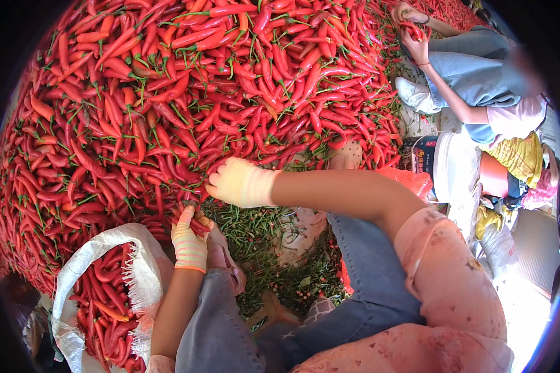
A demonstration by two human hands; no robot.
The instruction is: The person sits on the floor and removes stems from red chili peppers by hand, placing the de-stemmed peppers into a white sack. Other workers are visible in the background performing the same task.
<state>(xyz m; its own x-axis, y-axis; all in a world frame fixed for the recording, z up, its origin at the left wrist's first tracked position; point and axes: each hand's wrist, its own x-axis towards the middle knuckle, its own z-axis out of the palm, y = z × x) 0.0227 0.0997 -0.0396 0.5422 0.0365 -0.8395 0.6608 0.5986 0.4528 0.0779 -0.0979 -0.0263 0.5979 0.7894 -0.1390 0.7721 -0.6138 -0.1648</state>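
A large heap of red chili peppers (205, 93), most with green stems, fills the floor before me. My left hand (190, 247), in a striped knit glove with bare fingertips, holds a few red chili peppers (199, 227) beside my left shoe. Just above it, my right hand (240, 183) in a similar glove is curled at the heap's near edge, close to a pepper end; its fingertips are hidden, so its grip is unclear. On the left, a white woven sack (142, 238) with a frayed rim stands open, holding stemless red peppers (109, 303).
Loose green pepper stems (256, 233) litter the ground between my shoes. A small stool (273, 312) shows between my legs. At the right, a co-worker (476, 74) sits handling peppers. Nearer are a white bucket (443, 163), red mesh (408, 181) and bags (497, 242).
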